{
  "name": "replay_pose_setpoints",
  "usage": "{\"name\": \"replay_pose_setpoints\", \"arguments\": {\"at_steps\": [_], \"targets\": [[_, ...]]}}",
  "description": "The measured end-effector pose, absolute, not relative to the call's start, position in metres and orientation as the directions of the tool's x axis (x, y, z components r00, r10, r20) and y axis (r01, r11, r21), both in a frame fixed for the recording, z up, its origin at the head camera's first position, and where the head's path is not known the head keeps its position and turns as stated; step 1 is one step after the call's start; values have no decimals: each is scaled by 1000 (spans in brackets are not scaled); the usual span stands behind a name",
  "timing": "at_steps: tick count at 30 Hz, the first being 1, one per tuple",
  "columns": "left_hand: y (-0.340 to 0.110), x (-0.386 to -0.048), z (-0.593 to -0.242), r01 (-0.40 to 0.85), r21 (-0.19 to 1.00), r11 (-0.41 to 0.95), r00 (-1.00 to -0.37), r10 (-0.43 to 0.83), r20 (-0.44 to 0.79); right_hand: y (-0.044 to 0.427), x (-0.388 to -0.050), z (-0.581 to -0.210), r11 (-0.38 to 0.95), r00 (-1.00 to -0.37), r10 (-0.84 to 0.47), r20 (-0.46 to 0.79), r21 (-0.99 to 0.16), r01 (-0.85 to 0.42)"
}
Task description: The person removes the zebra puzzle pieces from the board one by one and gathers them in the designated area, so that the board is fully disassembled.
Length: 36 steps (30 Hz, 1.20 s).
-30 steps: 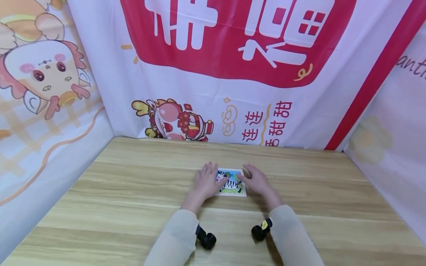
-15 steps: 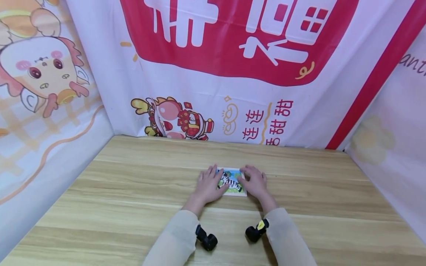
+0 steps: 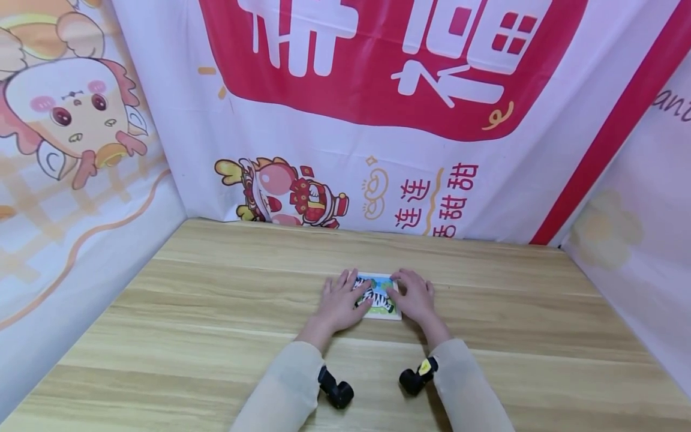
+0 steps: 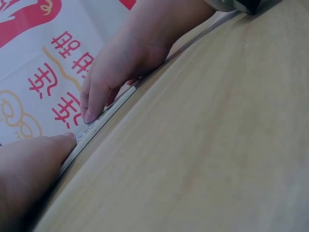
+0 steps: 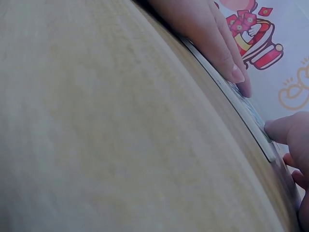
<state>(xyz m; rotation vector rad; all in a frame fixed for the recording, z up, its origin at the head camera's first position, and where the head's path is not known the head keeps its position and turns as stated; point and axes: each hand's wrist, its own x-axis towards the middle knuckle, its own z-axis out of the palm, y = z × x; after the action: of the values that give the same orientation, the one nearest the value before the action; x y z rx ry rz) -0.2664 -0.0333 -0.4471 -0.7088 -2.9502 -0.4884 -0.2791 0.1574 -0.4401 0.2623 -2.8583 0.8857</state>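
Observation:
A small rectangular zebra jigsaw puzzle (image 3: 380, 298) with a white border lies flat on the table in the head view. My left hand (image 3: 339, 308) rests over its left part, fingers fairly straight, covering the zebra's front end; its thumb and index fingertip touch the picture. At the right edge, my right hand (image 3: 417, 297) holds the board, thumb on top and the other fingers bent round the corner. From the left wrist, the board's thin edge (image 4: 108, 112) shows under both hands. The right wrist view has the right thumb (image 5: 276, 129) pressing near the board's corner.
The wooden table (image 3: 216, 312) stretches out around the puzzle. Behind it hangs a white and red printed cloth (image 3: 335, 138), with another printed cloth (image 3: 81, 180) at the left. A black wrist camera (image 3: 338, 393) sits at the left cuff, another camera (image 3: 414, 380) at the right.
My left hand has slid slightly right over the zebra, its index finger now on the picture. My right hand has drawn in closer to the puzzle's right edge. The puzzle has hardly moved.

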Motion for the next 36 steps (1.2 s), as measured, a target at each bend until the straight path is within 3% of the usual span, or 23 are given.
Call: {"name": "replay_pose_setpoints", "arguments": {"at_steps": [36], "targets": [[-31,-265,-442,428,279,859,-901,431,54,155,-287,-435,754,-991,-60,116,-645,-121]]}}
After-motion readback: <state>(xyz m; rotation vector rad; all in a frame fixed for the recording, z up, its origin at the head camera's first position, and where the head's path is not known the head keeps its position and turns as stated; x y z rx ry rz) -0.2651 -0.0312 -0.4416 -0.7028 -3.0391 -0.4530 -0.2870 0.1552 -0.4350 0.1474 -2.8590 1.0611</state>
